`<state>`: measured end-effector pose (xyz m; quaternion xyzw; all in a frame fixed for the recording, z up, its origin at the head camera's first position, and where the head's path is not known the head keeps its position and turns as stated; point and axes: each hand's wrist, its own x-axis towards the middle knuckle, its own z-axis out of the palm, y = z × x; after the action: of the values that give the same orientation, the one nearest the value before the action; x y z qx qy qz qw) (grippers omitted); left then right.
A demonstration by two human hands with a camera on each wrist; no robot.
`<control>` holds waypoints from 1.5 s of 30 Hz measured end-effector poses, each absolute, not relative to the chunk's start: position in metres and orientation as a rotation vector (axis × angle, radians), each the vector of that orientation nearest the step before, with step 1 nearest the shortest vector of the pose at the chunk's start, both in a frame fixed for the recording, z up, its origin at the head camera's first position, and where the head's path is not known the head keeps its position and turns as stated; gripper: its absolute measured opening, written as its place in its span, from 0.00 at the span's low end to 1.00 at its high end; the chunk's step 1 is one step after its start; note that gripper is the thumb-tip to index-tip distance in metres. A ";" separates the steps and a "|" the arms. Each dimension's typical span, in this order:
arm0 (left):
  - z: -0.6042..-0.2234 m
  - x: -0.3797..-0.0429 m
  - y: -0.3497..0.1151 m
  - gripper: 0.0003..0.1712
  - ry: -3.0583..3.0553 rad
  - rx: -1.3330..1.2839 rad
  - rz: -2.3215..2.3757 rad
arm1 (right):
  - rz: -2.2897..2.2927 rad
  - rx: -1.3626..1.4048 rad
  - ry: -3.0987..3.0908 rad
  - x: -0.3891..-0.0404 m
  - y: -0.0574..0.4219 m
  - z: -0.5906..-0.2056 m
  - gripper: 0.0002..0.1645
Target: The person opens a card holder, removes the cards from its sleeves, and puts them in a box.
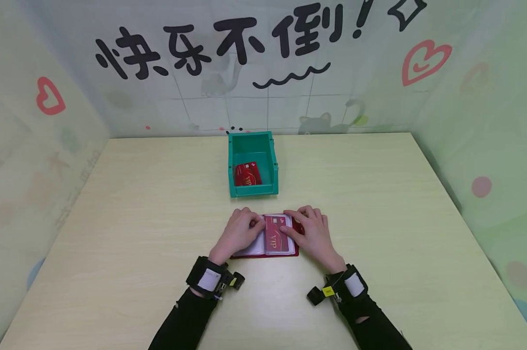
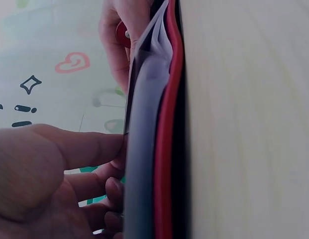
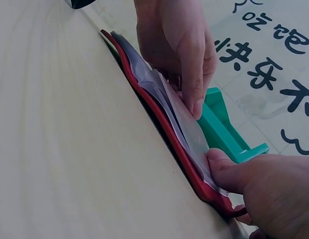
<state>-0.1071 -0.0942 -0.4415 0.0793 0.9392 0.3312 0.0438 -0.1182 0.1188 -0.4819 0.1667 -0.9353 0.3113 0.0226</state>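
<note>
An open red card holder (image 1: 297, 250) with clear plastic sleeves (image 1: 251, 249) lies on the table. On its right-hand page is a red VIP card (image 1: 275, 238), at least partly in a sleeve. My left hand (image 1: 241, 231) has its fingers curled, thumb and index pinching at the card's left edge near the fold; the exact contact is hard to see. My right hand (image 1: 313, 233) grips the holder's right side, its thumb (image 3: 221, 162) pressing on the page and its other fingers around the outer edge.
Beyond the holder stands a teal bin (image 1: 253, 191) with more red VIP cards (image 1: 248, 175) inside. Printed panels (image 1: 263, 112) border the pale wooden table (image 1: 158, 194) at the back and both sides. Each wrist wears a strapped camera.
</note>
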 end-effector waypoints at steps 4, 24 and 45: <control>-0.442 -0.107 -0.096 0.11 2.861 0.251 1.007 | 0.974 0.524 -2.891 -0.118 0.119 -0.482 0.30; -0.438 -0.107 -0.105 0.11 2.716 0.022 1.137 | 0.970 0.522 -2.891 -0.119 0.117 -0.481 0.30; -0.374 -0.144 -0.123 0.25 2.740 0.040 1.208 | 0.973 0.520 -2.876 -0.118 0.119 -0.481 0.29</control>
<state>-0.1444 -0.1227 -0.3741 0.0133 0.9125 0.4023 0.0736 -0.1185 0.1186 -0.4806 0.1686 -0.9332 0.3158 0.0304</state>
